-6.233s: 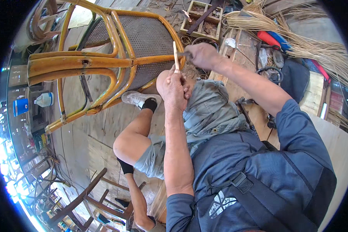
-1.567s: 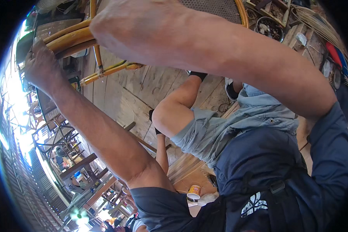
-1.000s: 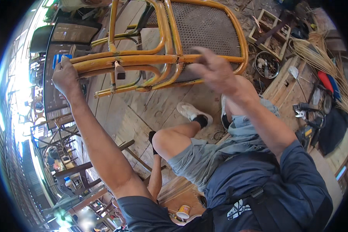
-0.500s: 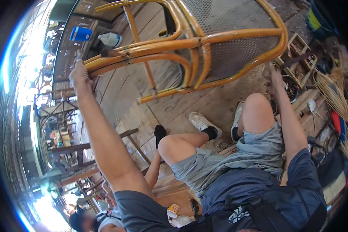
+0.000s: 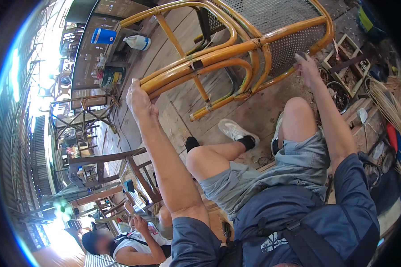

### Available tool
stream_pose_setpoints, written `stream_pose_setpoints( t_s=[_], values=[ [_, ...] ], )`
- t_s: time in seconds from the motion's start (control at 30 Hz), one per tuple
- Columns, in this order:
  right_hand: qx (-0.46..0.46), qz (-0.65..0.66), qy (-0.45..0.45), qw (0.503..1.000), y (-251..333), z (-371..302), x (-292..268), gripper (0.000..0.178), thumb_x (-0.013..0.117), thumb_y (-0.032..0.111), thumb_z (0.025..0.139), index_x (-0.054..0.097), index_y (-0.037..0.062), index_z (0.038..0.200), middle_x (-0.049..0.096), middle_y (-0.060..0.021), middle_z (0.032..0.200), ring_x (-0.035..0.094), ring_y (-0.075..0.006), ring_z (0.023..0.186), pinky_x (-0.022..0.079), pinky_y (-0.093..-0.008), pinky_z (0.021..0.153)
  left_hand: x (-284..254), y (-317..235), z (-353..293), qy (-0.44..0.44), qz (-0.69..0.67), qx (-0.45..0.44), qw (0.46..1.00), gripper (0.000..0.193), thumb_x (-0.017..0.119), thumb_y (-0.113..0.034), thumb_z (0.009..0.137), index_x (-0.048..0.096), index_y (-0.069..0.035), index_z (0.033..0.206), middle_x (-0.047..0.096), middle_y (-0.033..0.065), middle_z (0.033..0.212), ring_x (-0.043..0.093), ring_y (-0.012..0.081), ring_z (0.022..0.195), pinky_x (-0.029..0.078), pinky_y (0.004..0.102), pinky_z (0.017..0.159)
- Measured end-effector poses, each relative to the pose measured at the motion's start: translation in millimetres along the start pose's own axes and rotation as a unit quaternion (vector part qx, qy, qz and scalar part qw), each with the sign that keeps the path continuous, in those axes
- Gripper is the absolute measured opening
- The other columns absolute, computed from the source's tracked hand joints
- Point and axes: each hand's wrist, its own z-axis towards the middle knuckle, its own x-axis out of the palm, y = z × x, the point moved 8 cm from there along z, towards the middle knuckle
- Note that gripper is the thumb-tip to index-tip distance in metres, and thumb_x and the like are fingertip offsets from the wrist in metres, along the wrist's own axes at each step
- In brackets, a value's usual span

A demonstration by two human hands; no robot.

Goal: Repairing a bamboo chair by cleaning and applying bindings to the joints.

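Note:
A chair of varnished rattan poles (image 5: 236, 47) with a dark woven mesh panel (image 5: 285, 15) lies tipped on its side ahead of me. My left hand (image 5: 140, 100) is wrapped round the left ends of its paired poles. Close to the lower right edge of the mesh frame, my right hand (image 5: 307, 70) has its fingers curled together. Something small and dark shows at those fingertips, too small to name. Whether the right hand touches the frame is hard to see.
Right of the chair sit a divided wooden box (image 5: 349, 66), a round dark pan (image 5: 337, 97) and a bundle of pale strands (image 5: 383, 100). Beyond the chair stand a blue cooler jug (image 5: 103, 36) and a white jug (image 5: 138, 42). A co-worker (image 5: 138, 244) sits at lower left.
My left hand and the chair's left end have shifted right in the view. My right hand has moved up and left from beside the box to the chair frame.

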Motion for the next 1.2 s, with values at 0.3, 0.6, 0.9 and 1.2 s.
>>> stream_pose_setpoints(
  t_s=[0.3, 0.6, 0.9, 1.2],
  values=[
    [-0.156, -0.212, 0.028, 0.964, 27.6, -114.7, 22.9, 0.04, 0.056, 0.017, 0.086, 0.05, -0.0026, 0.121, 0.06, -0.0068, 0.089, 0.057, -0.0127, 0.081, 0.047, -0.0251, 0.073, -23.1, 0.6, -47.8, -0.013, 0.088, 0.07, 0.994, 0.043, 0.041, -0.036, 0.091, 0.049, 0.004, 0.106, 0.056, 0.0164, 0.095, 0.059, 0.0222, 0.076, 0.051, 0.0295, 0.052],
    [-0.166, -0.232, 0.099, 0.953, 82.7, -207.7, 87.7, 0.039, 0.057, 0.017, 0.087, 0.05, -0.0008, 0.121, 0.061, -0.008, 0.104, 0.059, -0.0153, 0.088, 0.047, -0.0253, 0.077, -40.6, 4.3, -99.8, -0.01, 0.129, 0.127, 0.983, 0.049, 0.039, -0.04, 0.093, 0.046, 0.005, 0.111, 0.052, 0.0161, 0.096, 0.057, 0.0206, 0.077, 0.05, 0.0269, 0.05],
    [-0.163, -0.073, 0.089, 0.98, 41.6, -250.6, 50.5, 0.023, 0.05, 0.008, 0.091, 0.054, -0.0026, 0.111, 0.059, -0.0042, 0.086, 0.056, -0.0094, 0.072, 0.046, -0.0215, 0.064, 1.0, -46.7, -100.3, 0.068, 0.392, 0.348, 0.849, 0.029, 0.041, -0.007, 0.084, 0.059, 0.006, 0.103, 0.063, 0.0187, 0.099, 0.06, 0.029, 0.09, 0.043, 0.0346, 0.085],
    [-0.134, -0.202, -0.193, 0.951, 29.8, -283.3, -120.0, 0.024, 0.052, 0.015, 0.09, 0.057, -0.0024, 0.104, 0.058, -0.0039, 0.075, 0.055, -0.0078, 0.067, 0.045, -0.023, 0.062, -4.9, -32.8, -77.4, 0.219, 0.406, 0.212, 0.861, 0.032, 0.043, -0.013, 0.091, 0.052, 0.005, 0.116, 0.058, 0.0142, 0.109, 0.055, 0.019, 0.096, 0.041, 0.0298, 0.087]
  ],
)
